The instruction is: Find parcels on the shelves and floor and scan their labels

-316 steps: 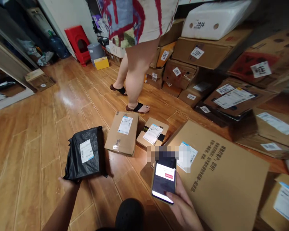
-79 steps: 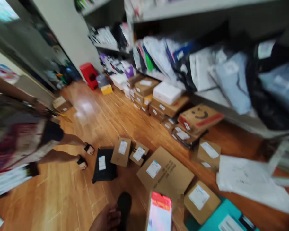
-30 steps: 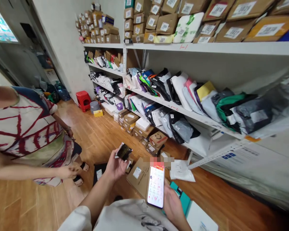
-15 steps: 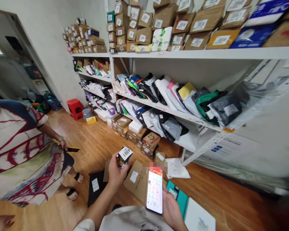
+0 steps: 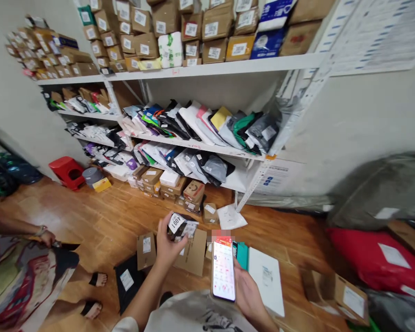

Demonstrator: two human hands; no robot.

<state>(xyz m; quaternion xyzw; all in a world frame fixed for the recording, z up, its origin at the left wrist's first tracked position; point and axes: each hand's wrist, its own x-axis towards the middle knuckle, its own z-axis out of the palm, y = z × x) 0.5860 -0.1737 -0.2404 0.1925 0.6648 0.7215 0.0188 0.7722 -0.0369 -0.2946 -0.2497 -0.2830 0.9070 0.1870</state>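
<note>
My left hand grips a small dark parcel between thumb and fingers, held above the floor. A white label reading 4001 sits on its upper side. My right hand is closed round a smartphone, held upright with its lit screen toward me; part of the picture above it is blurred out. Under and beyond my hands lie a flat cardboard box, a smaller brown box, a black bag parcel, a teal parcel and a white flat package.
White shelving ahead holds rows of labelled boxes and bagged parcels. Another person's hand shows at left, holding something dark. A red stool stands by the wall. At right lie a red sack and a cardboard box.
My view has swung to the right, bringing the sacks and box into sight. The small parcel has turned in my left hand, showing more of its side. The phone stays in my right hand.
</note>
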